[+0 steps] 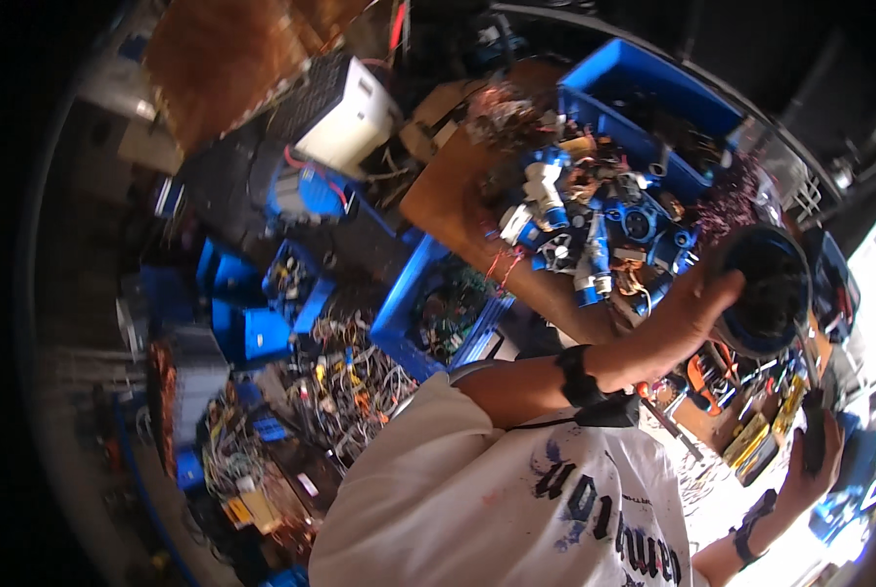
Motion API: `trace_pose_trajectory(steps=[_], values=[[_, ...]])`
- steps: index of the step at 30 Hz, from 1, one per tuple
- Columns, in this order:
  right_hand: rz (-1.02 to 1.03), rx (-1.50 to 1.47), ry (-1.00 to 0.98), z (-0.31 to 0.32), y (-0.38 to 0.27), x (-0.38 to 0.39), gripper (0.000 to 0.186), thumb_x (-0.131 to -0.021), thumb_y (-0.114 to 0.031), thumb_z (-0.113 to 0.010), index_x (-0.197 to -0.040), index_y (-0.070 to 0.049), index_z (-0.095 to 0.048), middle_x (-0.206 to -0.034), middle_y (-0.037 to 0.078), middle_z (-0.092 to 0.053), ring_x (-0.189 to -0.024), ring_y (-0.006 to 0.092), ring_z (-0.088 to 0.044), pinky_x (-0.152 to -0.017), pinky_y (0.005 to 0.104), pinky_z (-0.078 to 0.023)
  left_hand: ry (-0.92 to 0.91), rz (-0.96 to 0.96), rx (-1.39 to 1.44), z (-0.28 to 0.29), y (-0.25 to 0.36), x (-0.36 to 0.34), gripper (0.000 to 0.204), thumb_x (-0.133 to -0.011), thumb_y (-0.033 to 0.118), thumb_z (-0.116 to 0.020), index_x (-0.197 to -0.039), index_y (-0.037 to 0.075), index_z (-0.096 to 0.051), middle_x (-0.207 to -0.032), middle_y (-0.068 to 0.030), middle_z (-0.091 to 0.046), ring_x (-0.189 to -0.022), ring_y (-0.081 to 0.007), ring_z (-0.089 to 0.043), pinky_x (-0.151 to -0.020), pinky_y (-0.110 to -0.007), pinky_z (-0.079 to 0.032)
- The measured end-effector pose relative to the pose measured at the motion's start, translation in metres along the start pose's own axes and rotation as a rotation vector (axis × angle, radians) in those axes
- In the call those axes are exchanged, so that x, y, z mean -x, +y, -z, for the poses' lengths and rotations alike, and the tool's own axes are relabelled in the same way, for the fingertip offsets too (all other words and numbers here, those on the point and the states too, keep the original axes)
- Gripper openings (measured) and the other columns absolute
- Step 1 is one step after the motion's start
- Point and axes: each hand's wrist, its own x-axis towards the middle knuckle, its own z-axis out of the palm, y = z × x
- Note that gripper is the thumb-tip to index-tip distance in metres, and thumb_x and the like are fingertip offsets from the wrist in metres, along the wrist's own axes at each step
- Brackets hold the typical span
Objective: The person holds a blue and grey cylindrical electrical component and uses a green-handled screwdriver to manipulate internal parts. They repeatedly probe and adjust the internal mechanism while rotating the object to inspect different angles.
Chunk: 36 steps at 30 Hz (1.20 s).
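L hand (704,305) grips a dark round part (769,293) w/ blue rim, held up by table's (443,196) R end. R hand (822,456) fingers closed round a dark tool (812,428). Plugs (599,249) piled mid-table, crate (602,119) nr far edge, bin (396,305) below L edge.

Bold dark lettering (600,526) across the white shirt (409,499), smaller print (637,500) alongside, too small to read
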Motion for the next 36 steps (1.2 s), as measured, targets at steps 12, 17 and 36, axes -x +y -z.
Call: trace_pose_trajectory(steps=[12, 17, 36], values=[[0.018, -0.09, -0.364, -0.018, 0.015, -0.051, 0.045, -0.095, -0.025, -0.05, -0.128, 0.005, -0.05, -0.128, 0.021, -0.053, -0.119, 0.0341, -0.05, -0.1, 0.0444, -0.038, 0.114, -0.041, 0.213, 0.049, -0.001, 0.022, 0.056, -0.096, 0.033, -0.054, -0.143, 0.014, -0.031, -0.121, -0.0069, -0.056, -0.099, -0.0149, -0.063, -0.079, -0.032, -0.057], [0.292, -0.065, -0.342, -0.026, -0.007, -0.075, 0.041, -0.091, -0.017, -0.058, -0.124, 0.005, -0.052, -0.123, 0.018, -0.052, -0.117, 0.0319, -0.048, -0.099, 0.0454, -0.037, 0.186, -0.034, 0.123, 0.068, 0.001, 0.03, 0.058, -0.095, 0.039, -0.055, -0.143, 0.016, -0.031, -0.122, -0.0074, -0.056, -0.097, -0.016, -0.065, -0.077, -0.032, -0.057], [0.131, -0.101, -0.364, -0.055, -0.096, -0.085, 0.042, -0.071, -0.01, -0.073, -0.111, -0.004, -0.062, -0.092, 0.011, -0.061, -0.08, 0.0269, -0.061, -0.068, 0.0341, -0.049, 0.217, 0.092, 0.197, 0.088, 0.0, 0.039, 0.055, -0.098, 0.046, -0.043, -0.136, 0.006, -0.039, -0.127, -0.0109, -0.056, -0.11, -0.0236, -0.061, -0.092, -0.046, -0.053]])
